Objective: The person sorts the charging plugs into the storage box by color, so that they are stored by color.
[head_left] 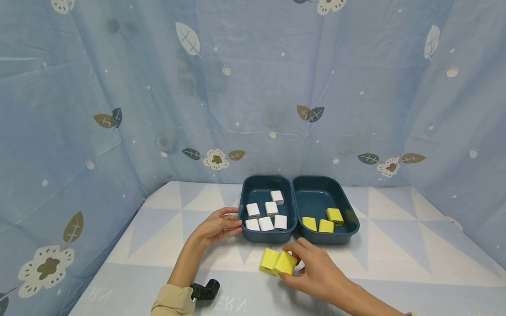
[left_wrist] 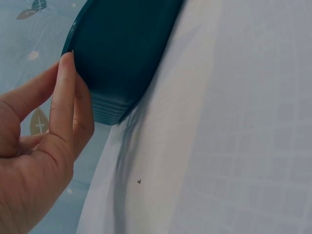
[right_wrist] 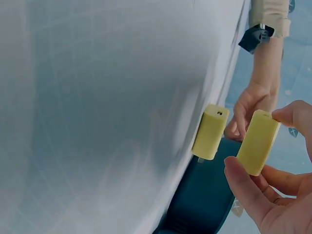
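My right hand [head_left: 316, 270] pinches a yellow plug charger [head_left: 285, 264] between thumb and fingers, just in front of the trays. A second yellow charger [head_left: 269, 259] lies on the table beside it, metal prongs pointing toward the trays; in the right wrist view this charger [right_wrist: 210, 131] shows a small port on its end. The fingertips of my left hand [head_left: 218, 226] touch the outer left side of the left dark blue tray [head_left: 269, 237], at its rim in the left wrist view. Several white chargers [head_left: 266, 223] lie in that tray.
Against the left tray stands a matching right tray [head_left: 322, 193], with three yellow chargers [head_left: 334, 216] near its front. A patterned cloth [head_left: 395, 228] covers the table. Behind hangs a blue curtain [head_left: 257, 87]. A black wrist strap [head_left: 205, 290] sits on the left forearm.
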`<state>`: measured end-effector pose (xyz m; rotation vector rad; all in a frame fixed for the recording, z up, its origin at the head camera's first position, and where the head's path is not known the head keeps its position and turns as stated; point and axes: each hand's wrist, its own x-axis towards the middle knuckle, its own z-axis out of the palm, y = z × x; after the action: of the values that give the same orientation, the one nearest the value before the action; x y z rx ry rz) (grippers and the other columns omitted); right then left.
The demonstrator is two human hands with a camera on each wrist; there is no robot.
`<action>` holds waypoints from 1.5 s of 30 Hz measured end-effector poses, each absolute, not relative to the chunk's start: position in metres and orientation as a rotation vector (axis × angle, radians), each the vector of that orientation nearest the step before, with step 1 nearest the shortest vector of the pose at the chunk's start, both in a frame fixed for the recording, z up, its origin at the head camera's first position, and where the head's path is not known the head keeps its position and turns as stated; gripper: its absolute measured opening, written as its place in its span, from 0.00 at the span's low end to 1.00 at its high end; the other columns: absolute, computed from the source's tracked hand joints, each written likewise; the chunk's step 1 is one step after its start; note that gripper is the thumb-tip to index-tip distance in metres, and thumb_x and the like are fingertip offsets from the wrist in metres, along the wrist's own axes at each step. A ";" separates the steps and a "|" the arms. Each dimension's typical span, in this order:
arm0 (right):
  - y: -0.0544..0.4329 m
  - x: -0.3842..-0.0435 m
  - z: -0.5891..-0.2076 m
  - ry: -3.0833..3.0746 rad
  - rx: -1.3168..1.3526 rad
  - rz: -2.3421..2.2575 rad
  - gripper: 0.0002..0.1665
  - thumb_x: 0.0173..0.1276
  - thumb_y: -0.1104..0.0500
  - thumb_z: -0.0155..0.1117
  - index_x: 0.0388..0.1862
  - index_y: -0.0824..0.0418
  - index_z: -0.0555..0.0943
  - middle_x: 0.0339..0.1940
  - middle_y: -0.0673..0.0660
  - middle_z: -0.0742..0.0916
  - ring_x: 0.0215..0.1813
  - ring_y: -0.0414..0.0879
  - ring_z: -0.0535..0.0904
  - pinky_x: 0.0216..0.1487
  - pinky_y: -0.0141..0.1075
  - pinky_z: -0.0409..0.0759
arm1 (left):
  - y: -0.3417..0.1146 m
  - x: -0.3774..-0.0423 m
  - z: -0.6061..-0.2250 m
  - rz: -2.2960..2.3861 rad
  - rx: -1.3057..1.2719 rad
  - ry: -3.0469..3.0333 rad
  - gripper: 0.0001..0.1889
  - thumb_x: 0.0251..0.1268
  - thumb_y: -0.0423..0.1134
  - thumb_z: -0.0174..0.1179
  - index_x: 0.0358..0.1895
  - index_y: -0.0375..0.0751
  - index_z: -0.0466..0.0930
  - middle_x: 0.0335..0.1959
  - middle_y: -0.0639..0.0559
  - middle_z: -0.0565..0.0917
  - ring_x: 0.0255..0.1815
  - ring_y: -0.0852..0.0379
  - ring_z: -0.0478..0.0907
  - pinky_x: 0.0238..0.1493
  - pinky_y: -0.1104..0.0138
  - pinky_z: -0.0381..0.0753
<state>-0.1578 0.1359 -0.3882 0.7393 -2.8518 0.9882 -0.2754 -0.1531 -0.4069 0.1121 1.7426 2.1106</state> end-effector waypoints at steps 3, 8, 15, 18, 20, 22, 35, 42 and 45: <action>0.137 -0.158 -0.389 -2.852 0.740 1.046 0.27 0.56 0.48 0.77 0.53 0.53 0.80 0.40 0.44 0.75 0.40 0.41 0.75 0.33 0.26 0.83 | -0.153 -0.276 -0.407 2.111 0.108 1.744 0.29 0.68 0.21 0.55 0.70 0.26 0.57 0.44 0.42 0.74 0.39 0.55 0.83 0.50 0.62 0.85; 0.140 -0.159 -0.391 -2.838 0.743 1.186 0.28 0.55 0.53 0.78 0.54 0.53 0.80 0.45 0.47 0.75 0.46 0.45 0.77 0.36 0.26 0.84 | -0.153 -0.276 -0.407 2.109 0.111 1.746 0.29 0.68 0.21 0.55 0.70 0.26 0.56 0.43 0.42 0.74 0.39 0.55 0.83 0.49 0.62 0.86; 0.145 -0.160 -0.395 -2.772 0.750 1.455 0.29 0.57 0.57 0.78 0.58 0.55 0.78 0.51 0.52 0.75 0.52 0.54 0.78 0.39 0.30 0.86 | -0.154 -0.276 -0.408 2.106 0.126 1.740 0.29 0.68 0.21 0.55 0.70 0.25 0.55 0.41 0.43 0.75 0.38 0.55 0.82 0.51 0.61 0.85; 0.146 -0.160 -0.396 -2.730 0.755 1.550 0.30 0.57 0.58 0.78 0.59 0.54 0.78 0.53 0.54 0.76 0.54 0.56 0.77 0.41 0.33 0.87 | -0.153 -0.276 -0.408 2.106 0.125 1.740 0.29 0.68 0.21 0.55 0.70 0.25 0.56 0.42 0.43 0.75 0.38 0.55 0.82 0.51 0.61 0.85; 0.147 -0.160 -0.397 -2.706 0.752 1.590 0.31 0.57 0.60 0.78 0.59 0.54 0.78 0.54 0.55 0.75 0.55 0.57 0.77 0.43 0.34 0.87 | -0.153 -0.276 -0.408 2.107 0.128 1.740 0.29 0.68 0.21 0.54 0.70 0.25 0.56 0.41 0.43 0.75 0.38 0.55 0.82 0.50 0.62 0.86; 0.148 -0.160 -0.397 -2.698 0.738 1.603 0.31 0.56 0.62 0.77 0.59 0.53 0.77 0.54 0.55 0.75 0.56 0.57 0.76 0.43 0.34 0.87 | -0.153 -0.276 -0.409 2.109 0.139 1.740 0.29 0.68 0.21 0.54 0.70 0.25 0.56 0.41 0.43 0.75 0.38 0.56 0.82 0.49 0.63 0.86; 0.162 -0.163 -0.394 -2.660 0.647 1.602 0.34 0.53 0.68 0.78 0.59 0.54 0.79 0.55 0.56 0.75 0.56 0.57 0.75 0.46 0.36 0.87 | -0.153 -0.276 -0.409 2.110 0.159 1.741 0.29 0.68 0.20 0.54 0.70 0.24 0.55 0.40 0.44 0.75 0.37 0.56 0.83 0.49 0.63 0.86; 0.175 -0.168 -0.394 -2.653 0.588 1.568 0.35 0.54 0.68 0.78 0.61 0.56 0.79 0.56 0.55 0.75 0.57 0.58 0.74 0.49 0.36 0.86 | -0.153 -0.276 -0.409 2.112 0.146 1.739 0.29 0.68 0.20 0.54 0.70 0.24 0.55 0.40 0.44 0.75 0.37 0.56 0.83 0.48 0.64 0.86; 0.182 -0.171 -0.393 -2.638 0.595 1.556 0.34 0.55 0.68 0.77 0.62 0.57 0.78 0.56 0.56 0.75 0.58 0.58 0.75 0.50 0.36 0.85 | -0.153 -0.276 -0.408 2.112 0.141 1.739 0.29 0.68 0.20 0.54 0.70 0.24 0.55 0.40 0.44 0.75 0.37 0.56 0.83 0.48 0.64 0.86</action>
<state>-0.1708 0.1818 -0.3935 0.5946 -2.6378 1.5560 -0.2755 -0.1530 -0.4082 0.1413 1.7389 2.1122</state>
